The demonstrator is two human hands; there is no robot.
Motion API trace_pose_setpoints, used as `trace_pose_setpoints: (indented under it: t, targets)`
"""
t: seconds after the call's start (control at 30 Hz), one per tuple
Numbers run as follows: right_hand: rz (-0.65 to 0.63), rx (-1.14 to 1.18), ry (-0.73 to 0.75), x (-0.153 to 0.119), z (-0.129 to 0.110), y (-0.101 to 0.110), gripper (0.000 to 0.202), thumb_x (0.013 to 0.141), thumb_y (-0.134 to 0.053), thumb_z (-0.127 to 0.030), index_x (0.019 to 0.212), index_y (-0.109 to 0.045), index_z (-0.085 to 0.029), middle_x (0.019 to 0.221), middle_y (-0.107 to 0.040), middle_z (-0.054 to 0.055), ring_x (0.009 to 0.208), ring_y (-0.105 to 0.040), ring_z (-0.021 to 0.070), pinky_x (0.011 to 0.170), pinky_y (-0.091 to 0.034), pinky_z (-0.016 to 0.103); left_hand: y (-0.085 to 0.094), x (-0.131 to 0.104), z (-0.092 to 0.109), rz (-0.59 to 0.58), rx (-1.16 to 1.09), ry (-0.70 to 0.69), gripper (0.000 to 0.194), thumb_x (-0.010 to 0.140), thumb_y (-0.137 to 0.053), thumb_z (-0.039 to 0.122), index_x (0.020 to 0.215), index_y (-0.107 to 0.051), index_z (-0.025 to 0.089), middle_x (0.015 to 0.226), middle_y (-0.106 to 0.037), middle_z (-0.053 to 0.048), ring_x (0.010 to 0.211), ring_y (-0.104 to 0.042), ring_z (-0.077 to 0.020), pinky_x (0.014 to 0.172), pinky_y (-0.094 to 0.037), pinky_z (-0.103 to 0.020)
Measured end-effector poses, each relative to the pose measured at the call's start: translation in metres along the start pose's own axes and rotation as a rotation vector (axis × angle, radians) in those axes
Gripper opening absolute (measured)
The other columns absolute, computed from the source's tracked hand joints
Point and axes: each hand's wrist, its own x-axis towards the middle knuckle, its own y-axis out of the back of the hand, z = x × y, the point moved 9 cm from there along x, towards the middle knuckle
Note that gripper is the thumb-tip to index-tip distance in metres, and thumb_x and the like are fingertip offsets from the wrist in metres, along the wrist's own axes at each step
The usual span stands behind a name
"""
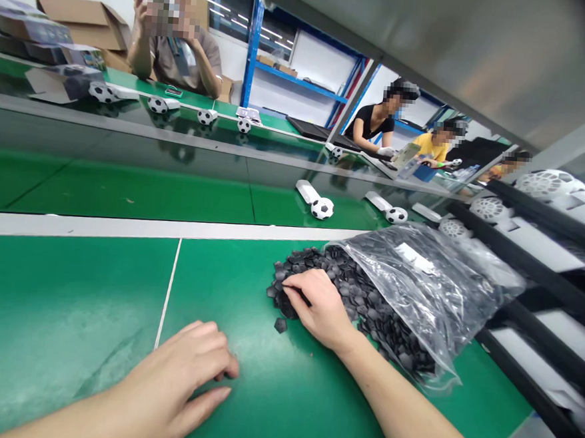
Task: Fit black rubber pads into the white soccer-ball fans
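Observation:
My right hand (319, 307) reaches into the left edge of a heap of small black pentagon pieces (376, 311). Its thumb and forefinger are pinched together on a black pentagon piece, mostly hidden by the fingertips. One loose pentagon piece (280, 325) lies on the green table just in front of the heap. Over the green surface to the left, my left hand (194, 372) is held with fingers loosely bent and thumb apart, nothing in it. The heap spills from the mouth of a clear plastic bag (429, 275) with a white label.
Black racks (535, 256) holding white parts with openwork balls stand on the right. Beyond the white table edge (121, 228), a green conveyor carries white devices with soccer-ball ends (322, 208). Several co-workers sit across the line, one (198, 52) with raised hands.

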Motion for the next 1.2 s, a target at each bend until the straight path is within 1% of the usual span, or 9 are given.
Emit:
trace_pose_setpoints:
  t: [0.17, 0.3, 0.43, 0.5, 0.63, 0.77, 0.9, 1.07, 1.2]
  targets:
    - [0.019, 0.013, -0.042, 0.0, 0.002, 0.003, 0.011, 0.084, -0.051, -0.016, 0.09, -0.06, -0.019, 0.087, -0.062, 0.006, 0.083, -0.054, 0.0171, 0.075, -0.044, 0.033, 0.001, 0.003, -0.001, 0.003, -0.014, 0.012, 0.014, 0.085, -0.042, 0.015, 0.093, -0.051, 0.022, 0.087, -0.055, -0.001, 0.081, -0.047, -0.0165, 0.078, -0.039, -0.031]
    - [-0.024, 0.179, -0.166, 0.0, -0.019, 0.005, 0.009, 0.083, -0.053, -0.017, 0.087, -0.06, -0.02, 0.083, -0.063, 0.004, 0.079, -0.055, 0.0154, 0.074, -0.045, 0.03, 0.005, 0.003, -0.003, 0.049, -0.05, 0.024, 0.015, 0.083, -0.044, 0.015, 0.095, -0.051, 0.022, 0.086, -0.056, -0.002, 0.081, -0.049, -0.0162, 0.076, -0.041, -0.03]
    - [-0.205, 0.573, -0.485, -0.006, -0.042, -0.019, 0.004, 0.081, -0.055, -0.02, 0.082, -0.059, -0.018, 0.073, -0.062, 0.0, 0.067, -0.056, 0.0108, 0.064, -0.047, 0.023, 0.015, 0.001, -0.005, 0.161, -0.12, 0.041, 0.029, 0.081, -0.047, 0.015, 0.109, -0.047, 0.022, 0.087, -0.055, -0.002, 0.08, -0.051, -0.0153, 0.073, -0.043, -0.028]
    - [-0.233, 0.783, -0.585, -0.007, -0.05, -0.035, 0.007, 0.082, -0.054, -0.023, 0.081, -0.059, -0.018, 0.075, -0.062, 0.0, 0.07, -0.057, 0.0108, 0.066, -0.048, 0.023, 0.023, 0.001, -0.009, 0.235, -0.167, 0.07, 0.033, 0.08, -0.048, 0.016, 0.112, -0.044, 0.022, 0.089, -0.054, -0.002, 0.08, -0.051, -0.0143, 0.072, -0.045, -0.027]
    - [-0.145, 1.086, -0.647, -0.005, -0.051, -0.06, 0.014, 0.079, -0.058, -0.031, 0.084, -0.059, -0.017, 0.077, -0.063, 0.001, 0.073, -0.058, 0.0115, 0.069, -0.049, 0.025, 0.037, -0.002, -0.022, 0.383, -0.257, 0.145, 0.026, 0.081, -0.051, 0.02, 0.106, -0.048, 0.02, 0.087, -0.053, -0.001, 0.078, -0.052, -0.0126, 0.073, -0.046, -0.026]
    - [-0.129, 1.102, -0.677, -0.011, -0.047, -0.07, 0.016, 0.076, -0.062, -0.031, 0.081, -0.057, -0.017, 0.068, -0.058, -0.002, 0.062, -0.054, 0.0084, 0.06, -0.046, 0.02, 0.041, -0.003, -0.024, 0.422, -0.333, 0.149, 0.014, 0.082, -0.052, 0.021, 0.096, -0.054, 0.017, 0.081, -0.054, 0.0, 0.073, -0.053, -0.0105, 0.068, -0.046, -0.023]
    - [-0.155, 0.991, -0.623, -0.016, -0.048, -0.065, 0.009, 0.079, -0.058, -0.026, 0.081, -0.056, -0.017, 0.068, -0.057, -0.002, 0.063, -0.054, 0.0087, 0.059, -0.046, 0.021, 0.043, -0.003, -0.02, 0.416, -0.318, 0.117, 0.005, 0.082, -0.053, 0.018, 0.084, -0.058, 0.016, 0.077, -0.056, 0.001, 0.071, -0.053, -0.0095, 0.066, -0.044, -0.021]
    - [-0.063, 0.712, -0.335, -0.008, -0.058, -0.041, 0.005, 0.08, -0.058, -0.017, 0.083, -0.061, -0.019, 0.079, -0.064, 0.002, 0.074, -0.059, 0.0125, 0.068, -0.049, 0.025, 0.047, -0.004, -0.016, 0.443, -0.298, 0.059, 0.006, 0.081, -0.054, 0.015, 0.081, -0.06, 0.016, 0.075, -0.057, 0.0, 0.071, -0.054, -0.0094, 0.066, -0.044, -0.021]
    - [0.023, 0.656, -0.198, -0.005, -0.066, -0.027, 0.008, 0.079, -0.059, -0.013, 0.08, -0.063, -0.02, 0.08, -0.066, 0.003, 0.078, -0.061, 0.0138, 0.072, -0.051, 0.028, 0.054, -0.009, -0.012, 0.503, -0.254, 0.014, 0.01, 0.078, -0.053, 0.008, 0.077, -0.059, 0.016, 0.075, -0.057, -0.001, 0.071, -0.055, -0.0093, 0.065, -0.045, -0.021]
